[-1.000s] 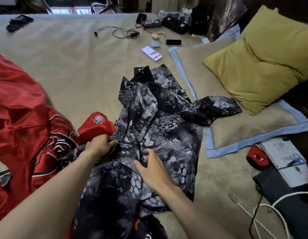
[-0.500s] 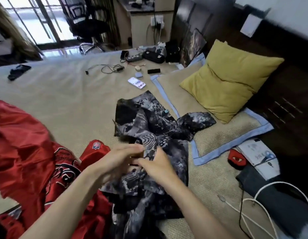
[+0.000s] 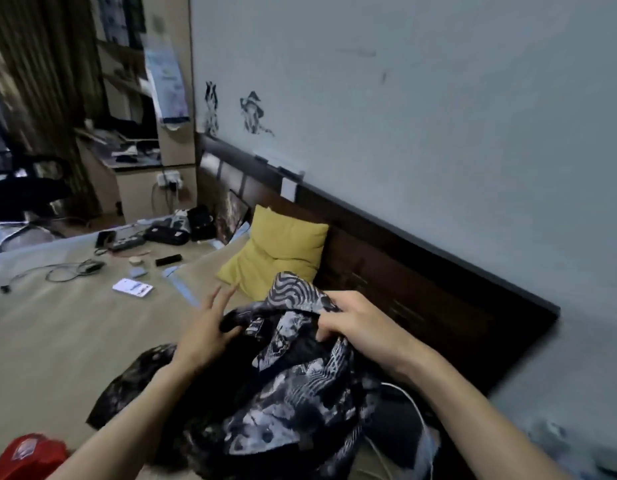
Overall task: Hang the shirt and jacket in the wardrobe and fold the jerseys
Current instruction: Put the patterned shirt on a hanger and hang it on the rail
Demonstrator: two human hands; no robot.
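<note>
The black-and-grey patterned shirt (image 3: 286, 386) is lifted off the bed and bunched in front of me. My right hand (image 3: 352, 320) grips its upper edge near the collar, fingers curled into the cloth. My left hand (image 3: 206, 327) holds the shirt's left side with the thumb tucked in the fabric and the fingers stretched out. A corner of the red jersey (image 3: 26, 455) shows at the bottom left. No wardrobe is in view.
A yellow pillow (image 3: 279, 251) leans on the dark headboard (image 3: 421, 282). Cables (image 3: 54, 271), a white card (image 3: 132, 288) and small gadgets lie on the beige bed (image 3: 58, 327). A desk and office chair (image 3: 19, 188) stand beyond the bed, far left.
Both hands have raised the shirt off the bed and my view has swung up and right toward the wall. Most of the red jersey has left the frame.
</note>
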